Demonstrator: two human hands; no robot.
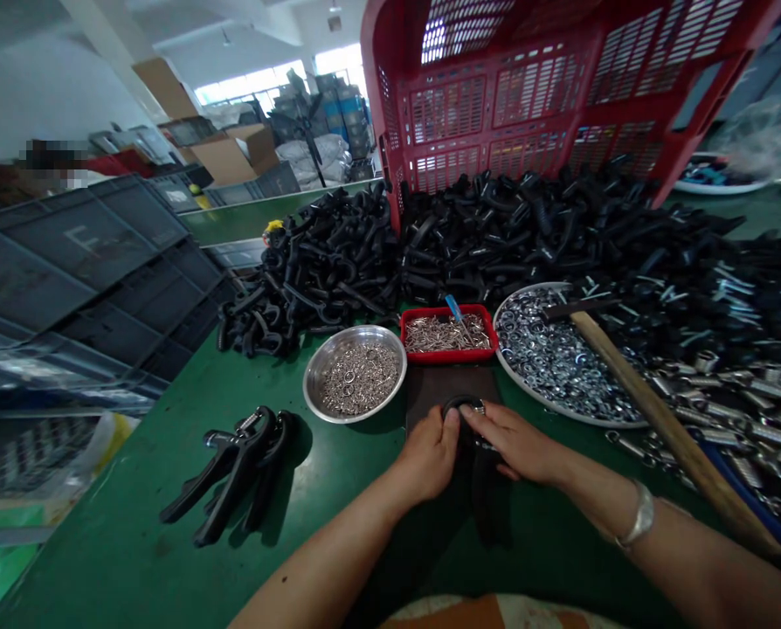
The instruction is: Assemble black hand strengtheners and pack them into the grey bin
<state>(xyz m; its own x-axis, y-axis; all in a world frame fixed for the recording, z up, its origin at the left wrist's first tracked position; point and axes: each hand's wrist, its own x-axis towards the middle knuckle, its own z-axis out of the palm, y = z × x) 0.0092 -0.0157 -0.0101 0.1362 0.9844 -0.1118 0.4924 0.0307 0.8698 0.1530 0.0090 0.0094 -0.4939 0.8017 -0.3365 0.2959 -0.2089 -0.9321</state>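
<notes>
Lower centre, your left hand point(431, 450) and right hand point(518, 443) both grip the black clamp point(482, 480), fingers curled; keep it steady.

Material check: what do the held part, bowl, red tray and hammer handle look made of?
Held part: dull black, plastic or coated metal, can't tell which.
Bowl: smooth metal, maybe stainless; silvery reflections.
Red tray: likely plastic; even red colour.
Hammer handle: wood, probably unvarnished; tan with darker patches.
</notes>
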